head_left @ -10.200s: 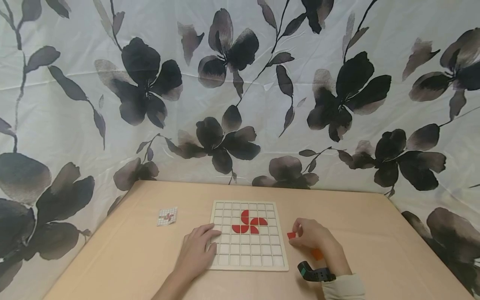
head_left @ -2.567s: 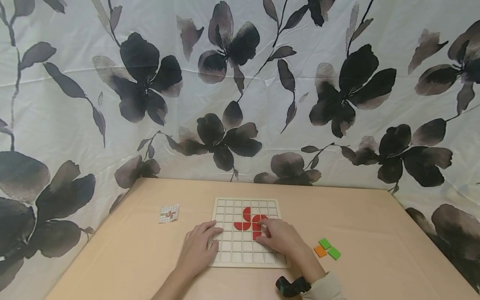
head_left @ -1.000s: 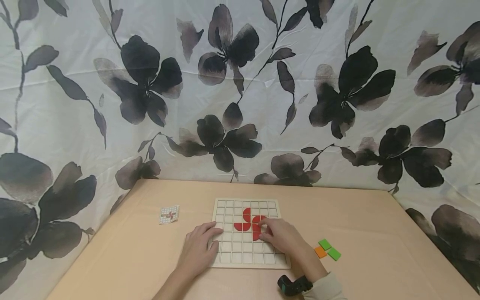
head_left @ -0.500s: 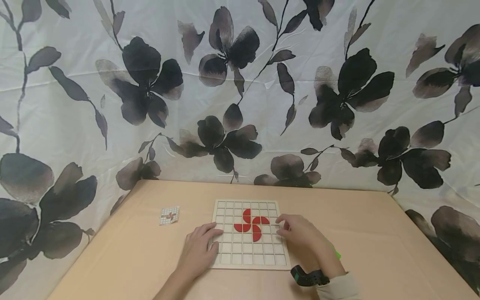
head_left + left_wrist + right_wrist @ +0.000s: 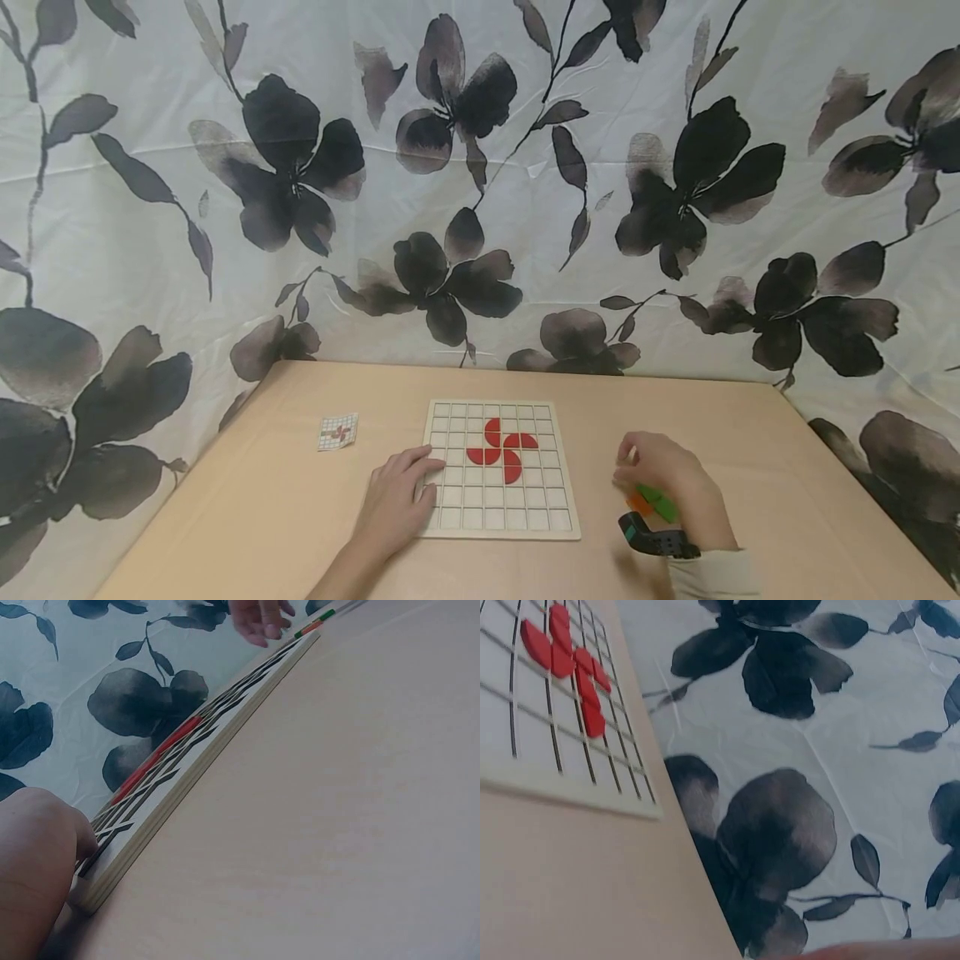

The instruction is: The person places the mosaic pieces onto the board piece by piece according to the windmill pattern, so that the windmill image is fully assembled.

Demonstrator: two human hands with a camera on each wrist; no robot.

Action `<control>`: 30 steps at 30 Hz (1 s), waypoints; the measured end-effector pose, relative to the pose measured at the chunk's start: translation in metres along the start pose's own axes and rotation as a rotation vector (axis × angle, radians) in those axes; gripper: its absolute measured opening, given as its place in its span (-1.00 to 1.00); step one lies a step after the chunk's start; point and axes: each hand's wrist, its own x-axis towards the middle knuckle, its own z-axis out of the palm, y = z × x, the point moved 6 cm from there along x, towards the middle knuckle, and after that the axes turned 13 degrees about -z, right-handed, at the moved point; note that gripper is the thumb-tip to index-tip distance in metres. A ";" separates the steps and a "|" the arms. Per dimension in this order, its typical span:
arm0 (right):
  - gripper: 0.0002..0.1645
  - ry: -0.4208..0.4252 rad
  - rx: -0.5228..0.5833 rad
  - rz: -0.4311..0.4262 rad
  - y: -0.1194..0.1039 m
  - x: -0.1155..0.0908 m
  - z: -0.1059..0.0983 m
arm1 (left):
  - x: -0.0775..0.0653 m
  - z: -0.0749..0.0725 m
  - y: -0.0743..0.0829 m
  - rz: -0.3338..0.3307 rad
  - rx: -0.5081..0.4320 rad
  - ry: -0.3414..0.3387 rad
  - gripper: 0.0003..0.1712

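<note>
My left hand (image 5: 396,500) rests on the left edge of a pale board with a square grid (image 5: 457,500), fingers lying over the rim. Red quarter-round pieces (image 5: 512,467) form a pinwheel on the grid and also show in the right wrist view as red pieces (image 5: 589,694). Right of the board, my right hand (image 5: 671,475) hovers over an orange tile (image 5: 639,504) and green tiles (image 5: 657,502), partly covering them. In the left wrist view, the right hand (image 5: 259,619) has loosely bent fingers, and nothing shows between them.
A small printed card (image 5: 337,433) with a red pinwheel on a grid lies left of the board. The peach tabletop (image 5: 277,475) ends at a flower-patterned cloth (image 5: 555,208) behind. A black wrist device (image 5: 656,537) is on the right wrist.
The lower blade of the red pinwheel got its second quarter piece. My right hand then let go and moved right, off the board to the loose tiles. The left hand stays put.
</note>
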 end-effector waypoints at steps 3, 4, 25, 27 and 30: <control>-0.67 -0.045 -0.034 0.079 0.012 -0.008 -0.003 | 0.000 0.000 0.000 0.000 0.000 -0.005 -0.68; -0.65 -0.060 -0.047 0.100 0.015 -0.010 -0.004 | 0.000 0.001 0.000 -0.001 0.000 -0.006 -0.68; -0.84 0.022 -0.029 -0.029 0.000 0.014 0.011 | 0.002 0.003 -0.002 -0.006 0.010 0.000 -0.69; -0.81 0.044 -0.012 -0.055 -0.005 0.020 0.016 | 0.002 0.003 -0.002 -0.005 0.008 0.001 -0.69; -0.69 0.060 -0.027 -0.038 -0.007 0.024 0.020 | 0.002 0.002 -0.002 -0.003 0.010 -0.001 -0.69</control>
